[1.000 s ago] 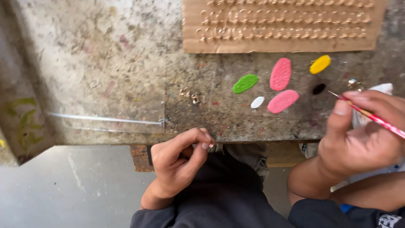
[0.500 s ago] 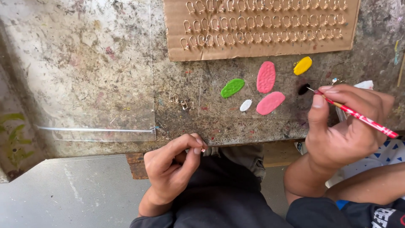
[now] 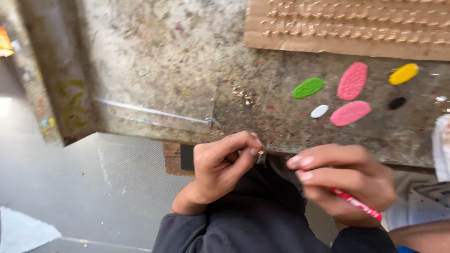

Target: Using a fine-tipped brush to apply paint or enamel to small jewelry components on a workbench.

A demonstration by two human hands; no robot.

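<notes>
hands meeting at the near edge of a paint-spattered worktop [image 3: 154, 56].
since half a second ago the right hand [image 3: 344, 182], fingers curled tight around a thin red brush [image 3: 356, 204], has come down from the paint dabs [image 3: 351, 80] at upper right to sit just beside the left hand [image 3: 225, 164] at lower centre; the left hand pinches a small metal piece [image 3: 261, 157] at the worktop edge, much as before. the piece is too small and blurred to identify, the brush tip is hidden behind the fingers, and the cardboard sheet [image 3: 347, 23] is cut off at the top.
</notes>
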